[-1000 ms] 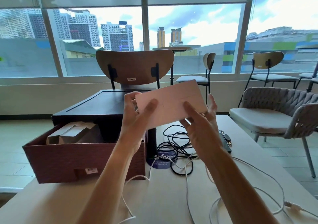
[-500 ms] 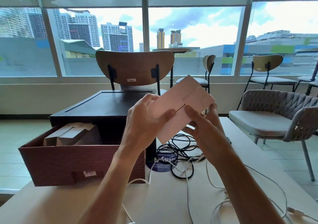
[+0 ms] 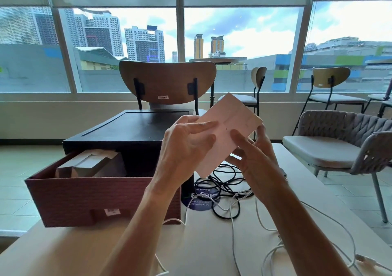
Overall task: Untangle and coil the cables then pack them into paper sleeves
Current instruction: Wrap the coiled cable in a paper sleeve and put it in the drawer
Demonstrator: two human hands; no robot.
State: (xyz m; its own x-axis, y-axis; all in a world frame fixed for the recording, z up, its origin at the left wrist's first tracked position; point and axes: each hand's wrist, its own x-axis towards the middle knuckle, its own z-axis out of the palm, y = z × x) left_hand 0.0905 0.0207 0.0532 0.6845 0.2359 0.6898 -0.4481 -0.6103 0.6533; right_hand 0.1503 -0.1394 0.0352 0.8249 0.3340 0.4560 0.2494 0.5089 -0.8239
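I hold one paper sleeve (image 3: pixel 230 125) up in the air with both hands, above the counter (image 3: pixel 201 254). It is tilted, with one corner up by the window and one corner down by the cables. My left hand (image 3: pixel 186 142) pinches its left side, with my thumb flat on the front. My right hand (image 3: pixel 254 159) pinches the right side, thumb on the front. I think my other fingers are behind the paper, but I can't see them well.

Under the sleeve, a black cable (image 3: pixel 220 183) lies in a messy pile on a round blue sticker (image 3: pixel 201 202). A white cable (image 3: pixel 233 233) runs across it and loops over the counter near me. To my left is a red-brown box (image 3: pixel 95 197) with more folded paper sleeves (image 3: pixel 93 165) inside.
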